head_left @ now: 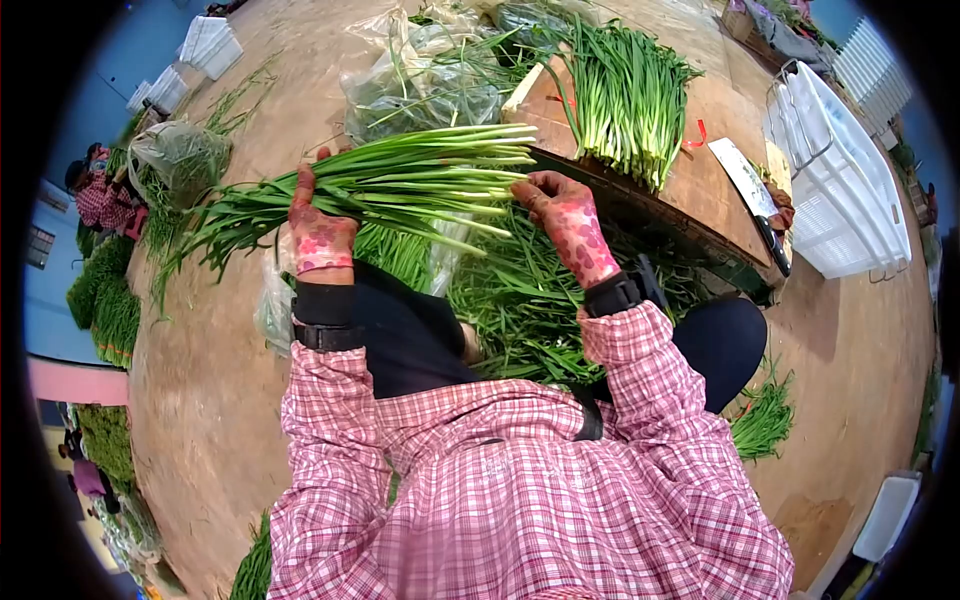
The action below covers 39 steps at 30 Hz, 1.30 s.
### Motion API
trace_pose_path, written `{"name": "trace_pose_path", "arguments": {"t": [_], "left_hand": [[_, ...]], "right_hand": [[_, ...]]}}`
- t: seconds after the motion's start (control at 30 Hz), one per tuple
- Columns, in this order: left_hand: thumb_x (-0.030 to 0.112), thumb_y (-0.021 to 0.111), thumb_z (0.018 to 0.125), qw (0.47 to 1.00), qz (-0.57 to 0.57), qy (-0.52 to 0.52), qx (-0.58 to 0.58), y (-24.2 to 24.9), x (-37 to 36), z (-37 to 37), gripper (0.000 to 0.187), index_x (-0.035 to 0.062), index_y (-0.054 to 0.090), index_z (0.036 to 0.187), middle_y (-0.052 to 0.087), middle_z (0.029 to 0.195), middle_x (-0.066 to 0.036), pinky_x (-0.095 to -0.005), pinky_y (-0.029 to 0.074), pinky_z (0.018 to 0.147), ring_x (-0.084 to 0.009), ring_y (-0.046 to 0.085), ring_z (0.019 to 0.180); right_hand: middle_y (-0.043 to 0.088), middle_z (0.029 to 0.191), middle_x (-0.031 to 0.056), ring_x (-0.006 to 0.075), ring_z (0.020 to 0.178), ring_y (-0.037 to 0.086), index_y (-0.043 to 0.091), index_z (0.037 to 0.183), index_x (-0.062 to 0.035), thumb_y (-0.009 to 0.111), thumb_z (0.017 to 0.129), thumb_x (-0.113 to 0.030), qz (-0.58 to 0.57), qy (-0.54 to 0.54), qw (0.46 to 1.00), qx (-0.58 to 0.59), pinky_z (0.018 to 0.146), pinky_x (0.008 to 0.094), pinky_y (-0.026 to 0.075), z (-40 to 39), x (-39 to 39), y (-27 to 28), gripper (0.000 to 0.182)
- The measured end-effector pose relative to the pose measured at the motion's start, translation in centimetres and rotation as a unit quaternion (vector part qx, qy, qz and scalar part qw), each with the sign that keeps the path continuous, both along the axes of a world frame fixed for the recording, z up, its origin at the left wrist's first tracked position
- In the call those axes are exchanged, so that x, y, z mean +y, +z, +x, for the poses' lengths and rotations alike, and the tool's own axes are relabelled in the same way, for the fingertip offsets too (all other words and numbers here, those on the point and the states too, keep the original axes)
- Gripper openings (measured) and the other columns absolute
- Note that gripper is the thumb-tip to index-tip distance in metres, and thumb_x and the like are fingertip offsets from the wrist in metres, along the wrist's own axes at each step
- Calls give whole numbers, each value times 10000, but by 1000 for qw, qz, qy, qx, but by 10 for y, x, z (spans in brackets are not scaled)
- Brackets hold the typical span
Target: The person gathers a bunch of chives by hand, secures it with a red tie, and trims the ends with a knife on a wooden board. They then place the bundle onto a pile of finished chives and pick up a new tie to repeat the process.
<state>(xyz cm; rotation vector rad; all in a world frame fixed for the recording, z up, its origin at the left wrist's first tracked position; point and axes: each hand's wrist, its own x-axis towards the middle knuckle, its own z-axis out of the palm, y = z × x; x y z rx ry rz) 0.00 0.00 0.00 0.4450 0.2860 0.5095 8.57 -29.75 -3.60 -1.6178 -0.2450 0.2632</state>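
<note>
green onions (400,180) in a long bunch lie crosswise in front of the person, above the lap, white ends toward the low wood table (700,180), leafy tips fanning out past the left hand. left hand (320,235), in a pink patterned glove, is wrapped round the bunch near its middle, fingers closed over the stalks w/ thumb up behind them. right hand (572,225), same kind of glove, touches the white ends of the bunch w/ fingertips curled; can't tell if it really pinches any stalk or just presses on them. loose greens (520,310) lie heaped on the floor betw the knees, under the held bunch. on the table's near part sits another pile of onions (625,95), roots toward the person, w/ a red band (697,137) just beside it. a knife (752,190) rests at the table's right edge. a white crate (850,180) stands on the floor right of the table. clear plastic bags w/ greens (425,75) sit at the table's left end. more bundles (105,300) are stacked at the floor's far left edge, near another person (100,195) seated there.
</note>
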Motion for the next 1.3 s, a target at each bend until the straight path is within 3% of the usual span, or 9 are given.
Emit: {"name": "trace_pose_path", "arguments": {"t": [0.1, 0.2, 0.23, 0.37, 0.5, 0.87, 0.97, 1.13, 1.3], "left_hand": [[273, 595, 930, 997, 24, 2, 74, 15, 5, -45, 350, 55, 589, 1203, 568, 1273, -195, -566, 385, 1022, -371, 529, 1177], [265, 599, 934, 1000, 18, 25, 0, 6, 0, -7, 306, 30, 595, 1130, 597, 1202, -203, -535, 435, 980, -356, 557, 1131], [263, 599, 934, 999, 19, 22, -15, -2, -5, 5, 294, 29, 598, 1111, 604, 1186, -204, -531, 439, 977, -356, 562, 1122], [260, 586, 937, 1000, 14, 3, 6, 7, -36, 13, 245, 40, 605, 1042, 632, 1123, -203, -518, 437, 983, -343, 591, 1065], [250, 592, 928, 999, -20, 13, 44, 23, -49, 19, 194, 56, 603, 928, 655, 1006, -157, -485, 460, 925, -306, 614, 955], [256, 531, 967, 995, 53, -70, 44, 15, -91, 44, 245, 30, 567, 880, 632, 855, -110, -361, 497, 767, -248, 603, 807], [301, 573, 948, 919, 380, -97, 36, 9, -77, 68, 286, 30, 575, 1036, 650, 962, -123, -445, 527, 792, -276, 633, 878], [551, 654, 841, 861, 325, -376, 109, 58, -72, 84, 697, 65, 484, 1311, 543, 1283, -110, -446, 490, 894, -276, 561, 1113], [653, 648, 782, 814, 478, -153, 293, -42, -60, 64, 847, 102, 434, 1388, 546, 1238, -113, -405, 476, 714, -243, 579, 1007]], "right_hand": [[574, 610, -3, 82, 551, 498, 692, 876, 0, 720, 841, -237, 64, -19, 988, 142, 522, 247, 410, -44, 0, -20, 241], [683, 972, 139, 278, 898, 652, 682, 984, -11, 727, 815, -398, -185, -121, 965, -138, 810, 394, 504, 27, -40, -23, 425], [582, 1244, 172, 328, 1154, 551, 619, 1160, -28, 752, 743, -519, -287, -142, 911, -260, 992, 432, 420, 23, -37, 18, 658], [445, 1400, 206, 409, 1344, 340, 394, 1394, -13, 707, 620, -710, -284, -29, 770, -571, 1133, 517, 216, 13, 11, 57, 1089], [412, 1416, 254, 435, 1359, 309, 258, 1445, 30, 783, 563, -650, -348, 147, 834, -403, 1123, 540, 212, -12, 24, 30, 1232], [534, 1298, 230, 378, 1185, 531, 288, 1460, -51, 834, 648, -173, -113, 36, 947, -298, 977, 390, 452, -19, 26, -52, 986], [684, 955, 149, 289, 839, 667, 540, 1232, 13, 788, 727, -178, -70, 182, 979, -53, 772, 359, 538, -18, 14, -35, 595], [586, 816, 60, 149, 621, 549, 535, 1198, 15, 581, 883, -186, 269, 309, 811, 416, 578, 326, 461, -9, -28, -28, 376], [561, 868, 54, 133, 633, 507, 502, 1250, 16, 557, 898, -241, 380, 300, 712, 509, 591, 301, 414, 9, -51, -73, 439]]}}
